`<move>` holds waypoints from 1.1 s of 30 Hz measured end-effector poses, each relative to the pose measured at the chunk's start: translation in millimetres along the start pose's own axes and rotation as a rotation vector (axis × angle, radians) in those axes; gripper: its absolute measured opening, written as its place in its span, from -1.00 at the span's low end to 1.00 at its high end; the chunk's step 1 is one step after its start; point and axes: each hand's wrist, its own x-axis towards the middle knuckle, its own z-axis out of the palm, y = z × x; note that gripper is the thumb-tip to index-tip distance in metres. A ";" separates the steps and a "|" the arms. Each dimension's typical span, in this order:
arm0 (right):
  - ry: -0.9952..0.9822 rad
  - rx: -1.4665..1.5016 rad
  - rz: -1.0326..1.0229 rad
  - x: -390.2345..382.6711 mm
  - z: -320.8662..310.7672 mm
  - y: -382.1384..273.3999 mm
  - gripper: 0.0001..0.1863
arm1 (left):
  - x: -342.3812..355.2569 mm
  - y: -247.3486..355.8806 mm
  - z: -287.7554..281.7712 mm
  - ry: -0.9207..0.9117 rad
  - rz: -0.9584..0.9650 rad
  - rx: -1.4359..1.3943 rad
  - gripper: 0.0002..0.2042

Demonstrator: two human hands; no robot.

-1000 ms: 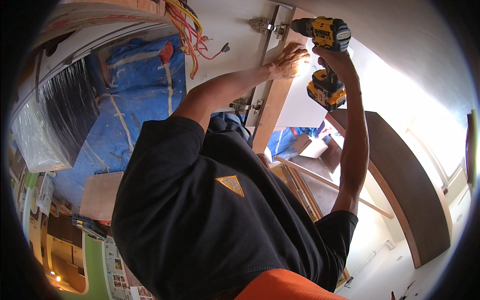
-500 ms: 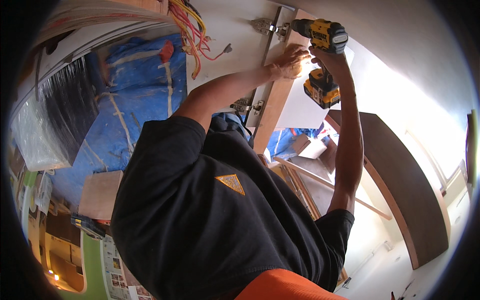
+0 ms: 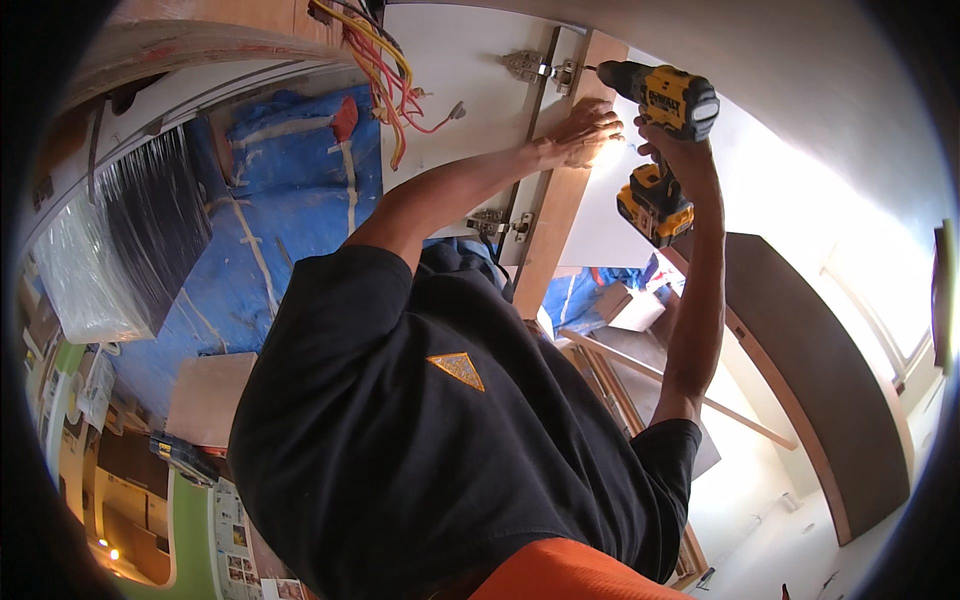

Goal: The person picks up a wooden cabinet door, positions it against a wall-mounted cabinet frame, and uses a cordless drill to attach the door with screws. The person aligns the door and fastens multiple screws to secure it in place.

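Two-handed work, upper right of the frame: right grip (image 3: 682, 150) wraps the yellow drill (image 3: 676, 100); left grip (image 3: 583, 135), hold unclear, touches the wooden strip (image 3: 545, 235). Seemingly aligning near the upper hinge (image 3: 526, 67); next needs steadiness.

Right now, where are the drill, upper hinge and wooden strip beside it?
Drill (image 3: 676, 100): head view, yellow-and-black body.
Upper hinge (image 3: 525, 66): head view, wide metal end.
Wooden strip (image 3: 562, 205): head view, bare lower face.

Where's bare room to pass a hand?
Bare: white panel between wires and upper hinge, above the left forearm; blue sheet between wrapped item and left sleeve. Crowded: wood strip, upper end, where left hand, drill and right hand bunch.
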 end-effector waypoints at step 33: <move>0.437 0.687 -0.038 -161.5 78.2 72.9 -0.66 | -34.7 44.3 -145.1 0.475 -0.686 -1.318 -0.83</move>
